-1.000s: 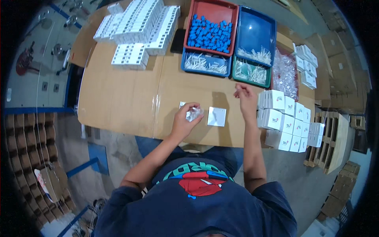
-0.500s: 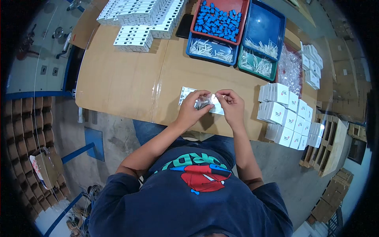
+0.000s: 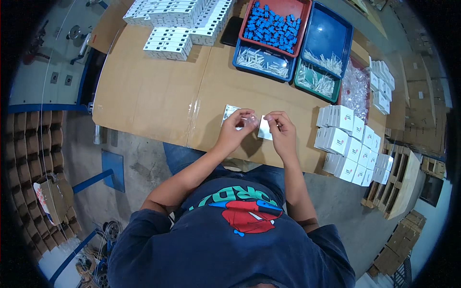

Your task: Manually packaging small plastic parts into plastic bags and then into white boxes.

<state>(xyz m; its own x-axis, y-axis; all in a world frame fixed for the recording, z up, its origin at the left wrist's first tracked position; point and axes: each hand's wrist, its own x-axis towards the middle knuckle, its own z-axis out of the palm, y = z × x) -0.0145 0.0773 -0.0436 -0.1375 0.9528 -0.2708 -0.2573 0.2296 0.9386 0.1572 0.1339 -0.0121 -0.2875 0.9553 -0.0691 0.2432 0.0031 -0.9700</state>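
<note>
Pinching a small clear plastic bag between them, the left hand and right hand meet over brown cardboard, white paper cards just beneath.

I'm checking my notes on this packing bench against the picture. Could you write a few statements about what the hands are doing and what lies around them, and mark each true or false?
1. Both hands meet over the cardboard-covered table. True.
2. The left hand and right hand pinch a small clear bag between them. True.
3. The red tray holds white sticks. False: it holds small blue parts.
4. Stacked white boxes stand to the person's right. True.
5. The white card lies in the green tray. False: it is at the right hand, on the table.
</note>
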